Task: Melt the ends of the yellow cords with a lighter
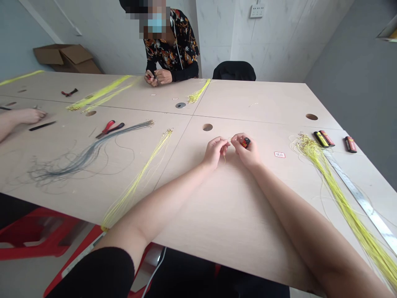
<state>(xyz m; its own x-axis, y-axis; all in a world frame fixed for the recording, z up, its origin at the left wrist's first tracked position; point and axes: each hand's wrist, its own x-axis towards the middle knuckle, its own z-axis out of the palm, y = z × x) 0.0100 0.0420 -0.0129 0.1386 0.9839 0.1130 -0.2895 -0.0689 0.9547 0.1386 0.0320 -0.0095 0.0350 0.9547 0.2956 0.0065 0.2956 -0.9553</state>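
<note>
My left hand pinches a thin yellow line between thumb and fingertips. A loop of it shows at the fingertips, and a short end hangs below. Close beside it, my right hand pinches the same line near the loop. A red and black lighter is tucked in the curled fingers of that hand, its end poking out. Both hands are just above the table; the fine detail between the fingertips is too small to make out.
Yellow line bundles lie at right and left, near a grey line bundle and red-handled pliers. Lighters and a steel ruler are at right. A co-worker sits opposite; another person's hand rests at far left.
</note>
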